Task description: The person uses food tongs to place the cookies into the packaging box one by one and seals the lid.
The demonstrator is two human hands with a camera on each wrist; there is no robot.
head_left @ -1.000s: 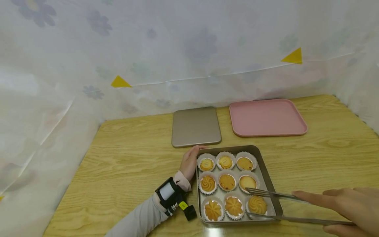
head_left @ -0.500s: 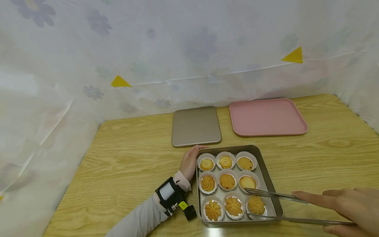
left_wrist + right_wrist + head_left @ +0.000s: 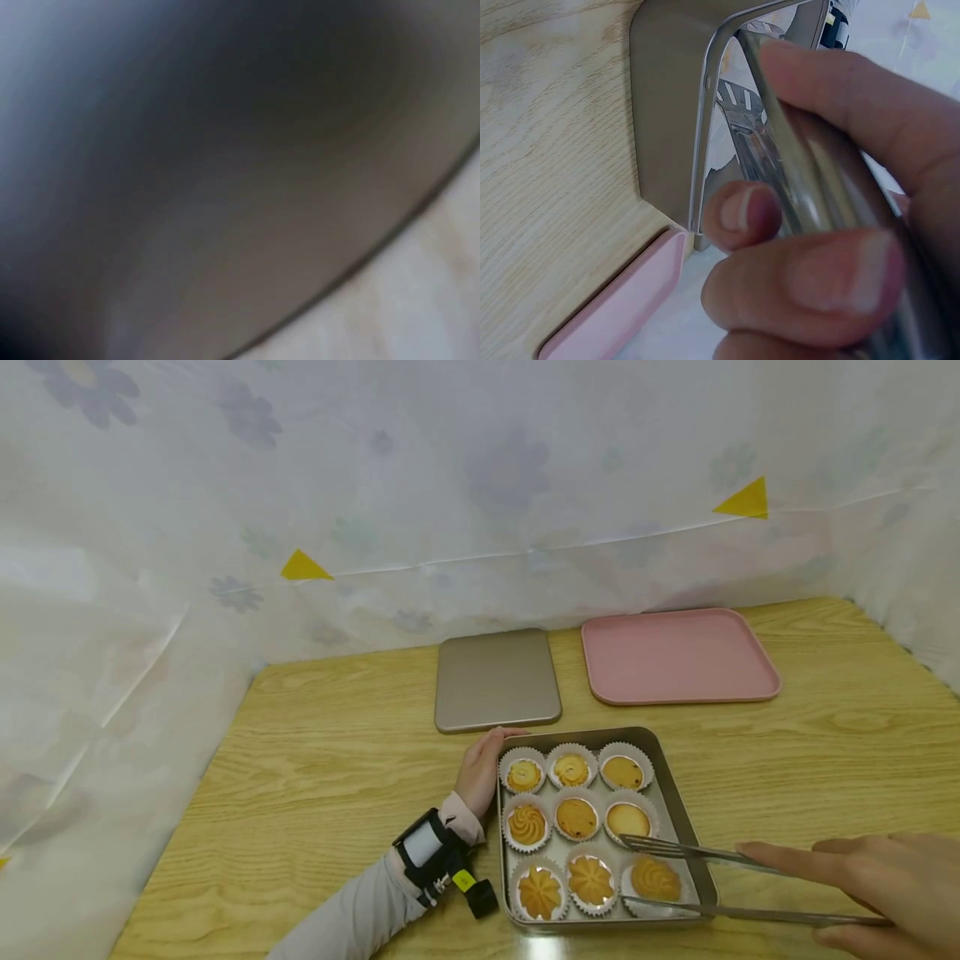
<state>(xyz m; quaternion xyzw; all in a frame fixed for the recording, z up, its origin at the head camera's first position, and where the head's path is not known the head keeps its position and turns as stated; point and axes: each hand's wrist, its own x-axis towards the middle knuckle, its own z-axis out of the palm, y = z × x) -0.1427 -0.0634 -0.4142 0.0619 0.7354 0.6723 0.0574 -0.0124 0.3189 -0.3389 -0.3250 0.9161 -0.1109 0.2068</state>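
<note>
In the head view, a square metal cookie tin [image 3: 693, 868] holds several cookies in white paper cups, laid out in rows. My left hand [image 3: 476, 777] holds the tin's left side, fingers bent round its far left corner. My right hand [image 3: 877, 885] grips metal tongs [image 3: 738, 860], whose tips reach into the tin, spread on either side of the near-right swirl cookie [image 3: 655, 878]. That cookie lies in its cup [image 3: 632, 887]. The right wrist view shows the fingers around the tongs [image 3: 802, 172]; a slotted tip is inside the tin [image 3: 671, 112]. The left wrist view is blurred.
A flat metal lid [image 3: 497, 681] lies behind the tin on the wooden table [image 3: 330, 735]. To its right is a pink tray [image 3: 678, 656]. A flower-patterned sheet [image 3: 465, 468] with yellow tape pieces encloses the table at the back and sides.
Between the tong arms, the near-right swirl cookie has shifted and turned slightly, ending a little to the right, with its paper cup. Both hands, the tongs and the tin stay nearly in place.
</note>
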